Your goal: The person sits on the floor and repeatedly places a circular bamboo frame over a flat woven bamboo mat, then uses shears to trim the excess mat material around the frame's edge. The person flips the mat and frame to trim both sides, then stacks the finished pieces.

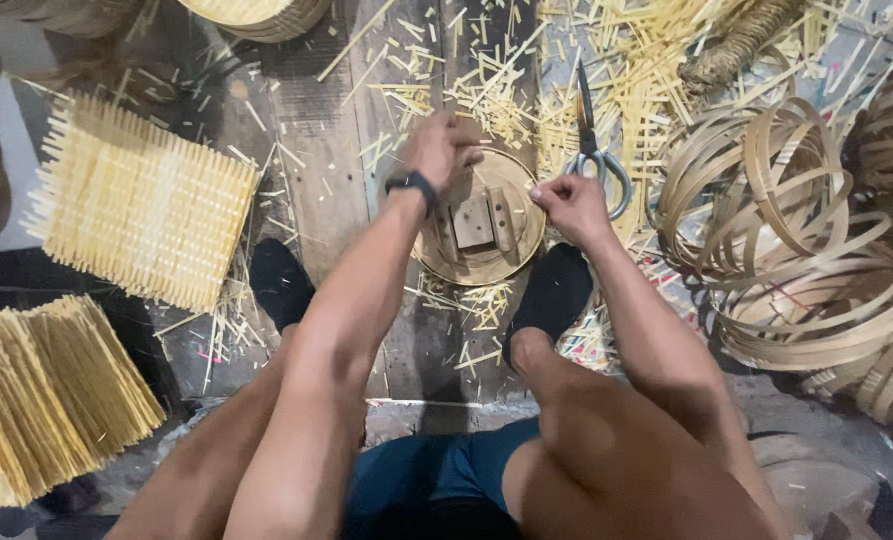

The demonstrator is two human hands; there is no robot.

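Observation:
A round bamboo-rimmed form (pixel 487 262) with a wooden block in its middle lies on the floor between my feet. My left hand (pixel 440 150), with a black band on its wrist, is closed over the form's upper left rim; what it grips is hidden by the fingers. My right hand (pixel 567 203) pinches the rim at its right side. Both forearms reach down from my bent knees.
Scissors (pixel 593 150) lie just beyond my right hand. A pile of bamboo hoops (pixel 797 240) fills the right. Woven bamboo mats (pixel 142 205) and a splint bundle (pixel 52 385) lie left. Cut slivers (pixel 487 90) litter the boards.

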